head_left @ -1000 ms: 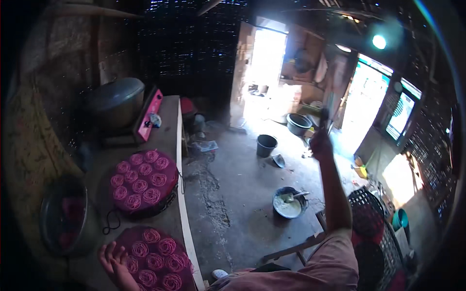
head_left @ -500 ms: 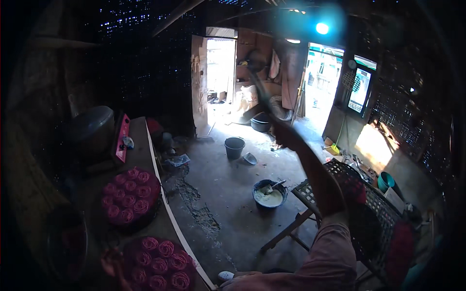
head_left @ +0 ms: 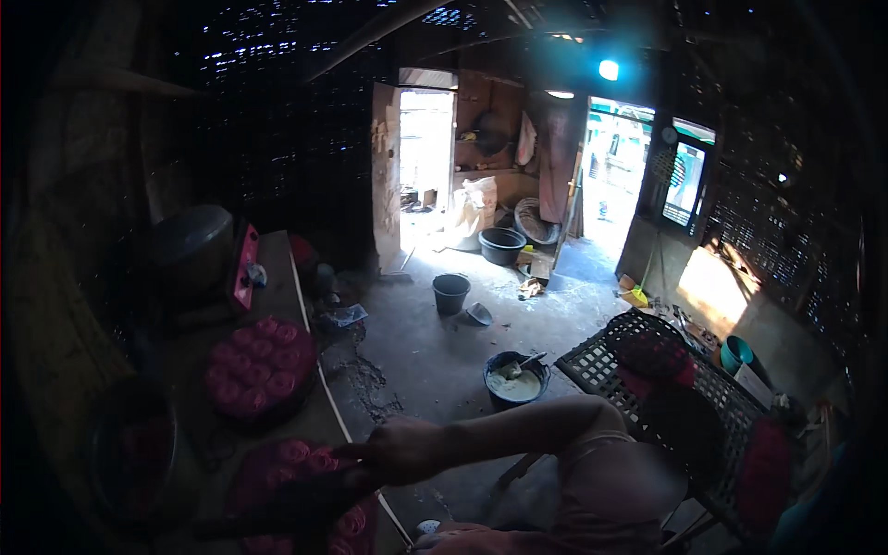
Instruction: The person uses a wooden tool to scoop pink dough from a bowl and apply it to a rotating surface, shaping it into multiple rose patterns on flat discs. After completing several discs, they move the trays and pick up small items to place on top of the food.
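My right arm reaches in from the lower right and bends left across the counter. My right hand (head_left: 400,451) is closed round one end of a long dark tool (head_left: 310,504), too dim to name more exactly. The tool lies level across the near round tray of pink coiled, strand-like nests (head_left: 294,451) and hides part of them; whether it touches them I cannot tell. Just beyond stands a second tray's pink nests (head_left: 259,365). My left hand does not show in the dark lower left.
A large lidded pot (head_left: 192,231) stands by a pink stove (head_left: 245,268). On the floor are a basin of pale batter (head_left: 511,381) with a ladle-like utensil, a grey bucket (head_left: 451,293) and a black tub (head_left: 501,244). At right is a latticed bamboo table (head_left: 592,356).
My right hand has swung down and left from a raised position, bringing the dark tool over the near tray. My left hand, dimly seen beside that tray before, no longer shows.
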Tool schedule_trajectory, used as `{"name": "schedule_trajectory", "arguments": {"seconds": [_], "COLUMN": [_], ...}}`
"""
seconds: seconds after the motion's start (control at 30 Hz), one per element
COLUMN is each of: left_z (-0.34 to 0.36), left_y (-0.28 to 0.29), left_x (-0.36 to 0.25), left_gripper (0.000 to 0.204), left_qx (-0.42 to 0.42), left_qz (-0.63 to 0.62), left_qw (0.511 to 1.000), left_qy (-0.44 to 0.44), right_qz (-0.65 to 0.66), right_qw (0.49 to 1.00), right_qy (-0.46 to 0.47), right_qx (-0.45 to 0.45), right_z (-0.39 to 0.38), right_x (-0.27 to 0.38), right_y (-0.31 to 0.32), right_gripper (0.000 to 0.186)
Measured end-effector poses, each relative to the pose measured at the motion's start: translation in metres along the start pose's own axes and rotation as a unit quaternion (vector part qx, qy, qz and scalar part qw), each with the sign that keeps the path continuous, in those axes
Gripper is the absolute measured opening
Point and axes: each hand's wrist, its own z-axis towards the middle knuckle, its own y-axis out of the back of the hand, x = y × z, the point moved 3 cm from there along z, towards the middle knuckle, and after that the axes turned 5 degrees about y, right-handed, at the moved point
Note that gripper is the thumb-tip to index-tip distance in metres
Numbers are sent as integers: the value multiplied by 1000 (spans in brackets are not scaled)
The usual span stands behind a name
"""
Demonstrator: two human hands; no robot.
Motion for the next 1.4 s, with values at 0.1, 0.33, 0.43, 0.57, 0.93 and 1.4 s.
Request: {"name": "schedule_trajectory", "arguments": {"seconds": [0.1, 0.33, 0.43, 0.57, 0.93, 1.4], "left_z": [-7, -34, -52, -70, -205, -298], "left_y": [0, 30, 56, 94, 178, 262], "left_x": [-4, -2, 5, 5, 107, -17], "left_gripper": [68, 64, 62, 60, 29, 38], "left_qx": [11, 5, -3, 0, -313, -611], "left_qz": [13, 93, 141, 220, 97, -10], "left_qw": [1000, 996, 990, 973, 917, 736], "left_qy": [-10, -3, 23, 73, 226, -290], "right_qz": [60, 146, 94, 37, 197, 12], "right_qw": [991, 923, 797, 838, 856, 955], "right_qy": [115, 334, 574, 544, 257, 295], "right_qx": [38, -120, -163, 11, -402, -8], "right_z": [30, 125, 121, 133, 246, 480], "right_x": [-16, 9, 113, 155, 73, 95], "right_y": [2, -23, 4, -4, 76, -124], "right_gripper": [47, 57, 63, 56, 32, 33]}}
